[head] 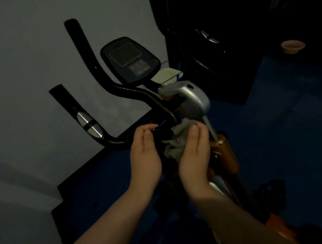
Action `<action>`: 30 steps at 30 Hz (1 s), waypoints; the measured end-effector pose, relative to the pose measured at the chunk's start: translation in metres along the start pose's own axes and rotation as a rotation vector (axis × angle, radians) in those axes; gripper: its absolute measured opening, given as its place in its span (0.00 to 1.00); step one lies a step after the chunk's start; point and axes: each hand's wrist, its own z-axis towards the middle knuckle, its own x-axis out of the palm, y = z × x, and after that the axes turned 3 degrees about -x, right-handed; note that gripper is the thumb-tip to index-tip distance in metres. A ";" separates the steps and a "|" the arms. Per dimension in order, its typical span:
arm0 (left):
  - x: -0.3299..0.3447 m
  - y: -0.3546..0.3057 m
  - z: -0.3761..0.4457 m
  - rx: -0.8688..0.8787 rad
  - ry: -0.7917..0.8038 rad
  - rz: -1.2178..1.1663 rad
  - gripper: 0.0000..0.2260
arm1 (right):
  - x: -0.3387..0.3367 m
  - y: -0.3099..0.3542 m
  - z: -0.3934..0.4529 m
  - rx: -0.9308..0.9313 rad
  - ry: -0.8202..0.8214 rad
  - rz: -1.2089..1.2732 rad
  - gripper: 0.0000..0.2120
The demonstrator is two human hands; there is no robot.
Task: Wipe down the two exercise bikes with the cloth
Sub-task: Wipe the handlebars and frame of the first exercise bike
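Gripping the cloth, the right hand hides its fingers.

— How is the light?
— Very dim; the dark cabinet in the upper right is nearly black, its detail lost.
— Any glare?
— Small highlights on the silver plastic housing and the chrome band of the black handlebar.
— Sharpness?
— Soft and grainy overall. Straight lines bow near the edges.
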 end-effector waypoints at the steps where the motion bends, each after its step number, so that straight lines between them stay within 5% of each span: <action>1: 0.000 0.001 -0.001 -0.001 -0.011 -0.004 0.14 | 0.005 -0.002 -0.006 -0.005 -0.047 0.010 0.09; 5: 0.002 0.003 -0.001 -0.012 -0.024 -0.049 0.14 | 0.009 -0.006 -0.030 0.040 -0.082 0.016 0.09; 10: 0.002 0.002 0.000 -0.032 -0.018 -0.076 0.14 | -0.006 -0.006 0.009 -0.133 0.131 -0.248 0.09; 15: 0.004 0.005 -0.002 -0.032 -0.033 -0.089 0.15 | -0.004 -0.012 -0.012 -0.113 0.066 -0.292 0.11; 21: 0.005 0.006 0.001 -0.004 -0.092 -0.062 0.15 | 0.006 0.027 0.047 -0.245 0.480 -0.898 0.13; 26: 0.008 0.006 -0.002 -0.045 -0.192 -0.033 0.13 | -0.020 0.044 0.056 -0.417 0.840 -1.066 0.13; 30: 0.013 0.002 -0.005 -0.037 -0.330 -0.047 0.11 | 0.033 0.042 0.075 -0.633 1.078 -1.378 0.11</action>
